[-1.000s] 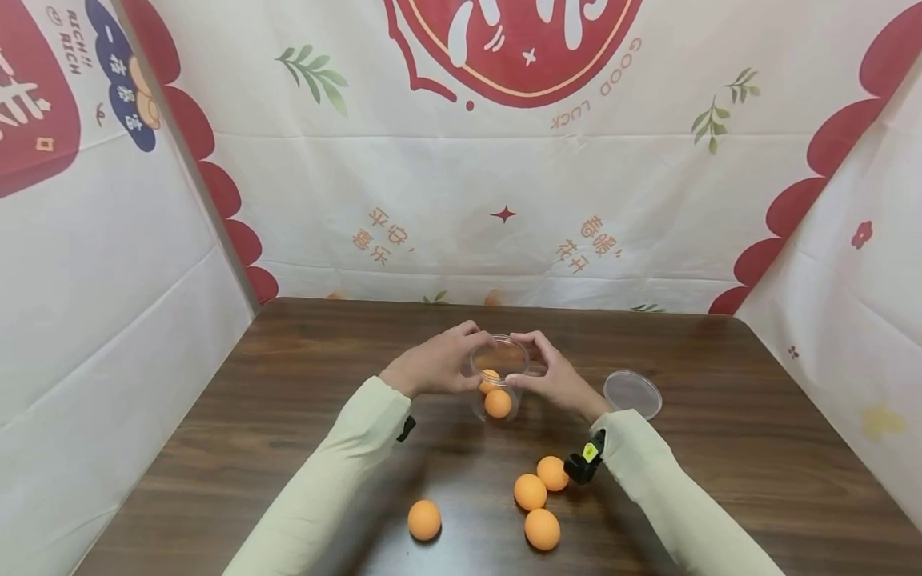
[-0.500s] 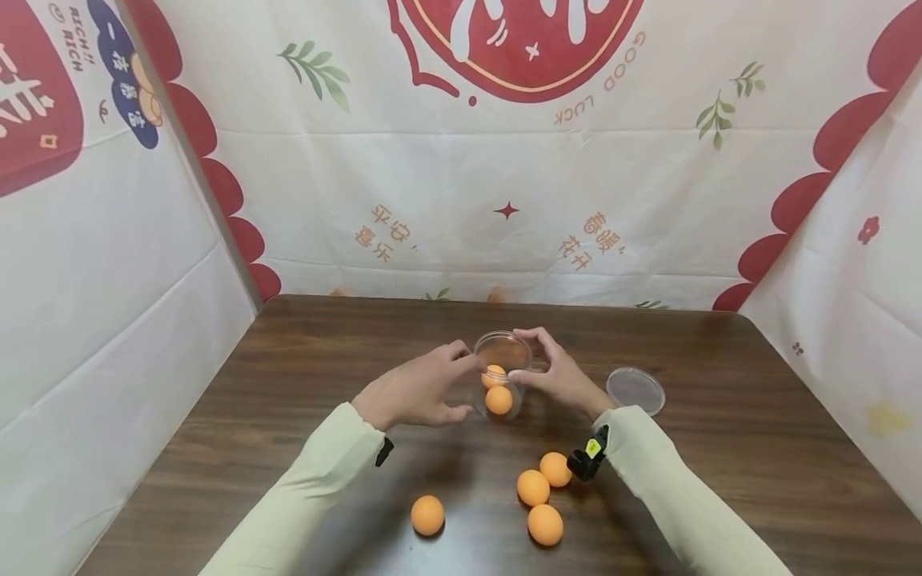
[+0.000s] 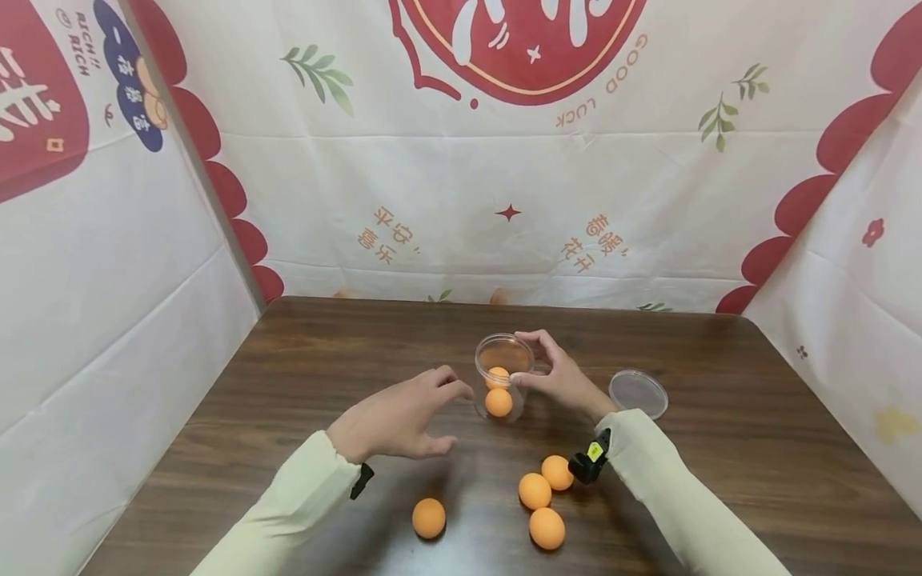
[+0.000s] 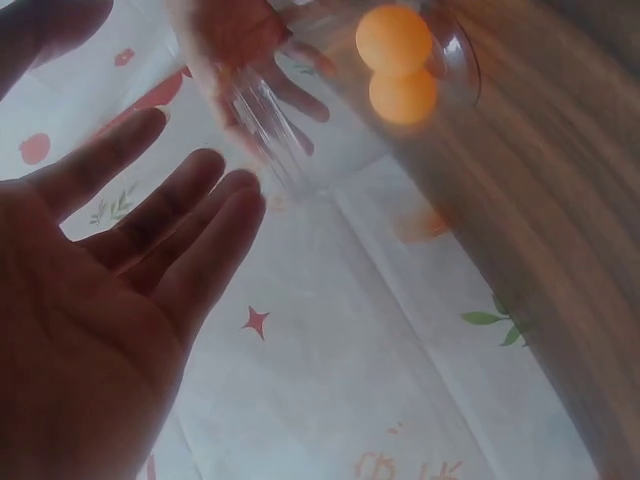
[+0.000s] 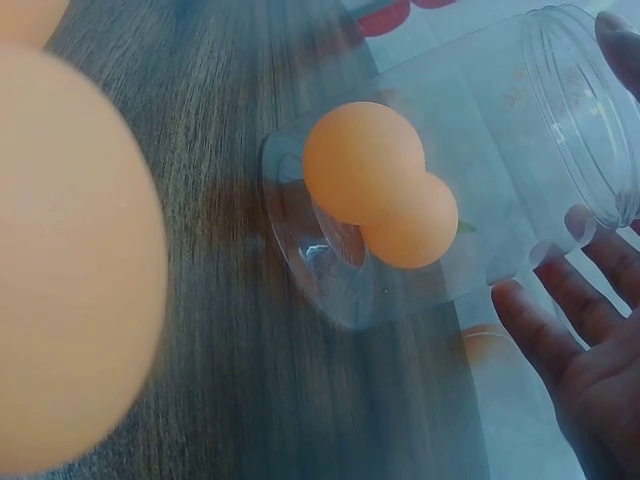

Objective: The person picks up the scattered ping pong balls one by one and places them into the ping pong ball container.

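Observation:
A clear plastic jar (image 3: 504,356) stands upright on the brown wooden table (image 3: 324,344), its mouth uncovered. Two orange ping-pong balls (image 3: 499,402) lie at its bottom. My right hand (image 3: 558,376) grips the jar near the rim from the right, thumb at the front and fingers round the far side; the right wrist view shows that hand (image 5: 590,340) at the threaded neck. To the jar's left is my left hand (image 3: 396,416), fingers spread and holding nothing. In the left wrist view its palm (image 4: 100,340) faces the jar, apart from it.
A clear round lid (image 3: 639,394) lies right of the jar, beside the right wrist. Three ping-pong balls (image 3: 535,490) form a group in front of the right forearm. One more ball (image 3: 429,518) sits alone, nearer the left sleeve. White printed cloth (image 3: 446,176) hangs behind the table.
My left hand has let go of the jar's rim and moved left and toward me. The right hand stays on the jar, and both balls inside stay at the bottom.

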Tool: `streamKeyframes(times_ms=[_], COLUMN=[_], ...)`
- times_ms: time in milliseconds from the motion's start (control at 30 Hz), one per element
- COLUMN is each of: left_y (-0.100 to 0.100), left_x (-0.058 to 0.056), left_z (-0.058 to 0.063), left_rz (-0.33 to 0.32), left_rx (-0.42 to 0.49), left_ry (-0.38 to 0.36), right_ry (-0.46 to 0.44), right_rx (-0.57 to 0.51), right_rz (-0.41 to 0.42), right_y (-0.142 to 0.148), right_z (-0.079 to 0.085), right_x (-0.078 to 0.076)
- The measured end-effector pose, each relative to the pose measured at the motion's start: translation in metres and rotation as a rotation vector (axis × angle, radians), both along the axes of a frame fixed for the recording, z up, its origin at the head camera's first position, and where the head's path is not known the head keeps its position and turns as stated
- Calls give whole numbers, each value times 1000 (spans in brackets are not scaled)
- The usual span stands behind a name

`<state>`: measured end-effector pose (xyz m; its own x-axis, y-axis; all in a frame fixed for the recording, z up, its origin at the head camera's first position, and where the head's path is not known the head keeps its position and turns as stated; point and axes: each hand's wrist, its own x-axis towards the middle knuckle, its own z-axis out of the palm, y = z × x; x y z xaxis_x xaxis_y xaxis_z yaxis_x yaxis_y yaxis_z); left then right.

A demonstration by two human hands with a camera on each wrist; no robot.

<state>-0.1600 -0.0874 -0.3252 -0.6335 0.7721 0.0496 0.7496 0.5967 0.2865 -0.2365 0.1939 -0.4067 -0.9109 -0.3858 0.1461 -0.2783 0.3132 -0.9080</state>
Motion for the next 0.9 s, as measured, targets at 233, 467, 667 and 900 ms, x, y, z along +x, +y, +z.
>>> streamKeyframes(times_ms=[233, 467, 667, 900], left_y=[-5, -4, -7, -9], left_x=[15, 31, 42, 50], left_z=[-12, -26, -39, -53], left_rz=[0, -27, -57, -48], left_rx=[-14, -47, -62, -74], left_ry=[-84, -125, -101, -88], right_ry=[21, 20, 18, 23], right_rx=[-5, -3, -2, -15], right_rz=[12, 14, 22, 24], right_y=[0, 0, -2, -1], right_z=[-1, -1, -1, 0], right_x=[-1, 0, 0, 1])
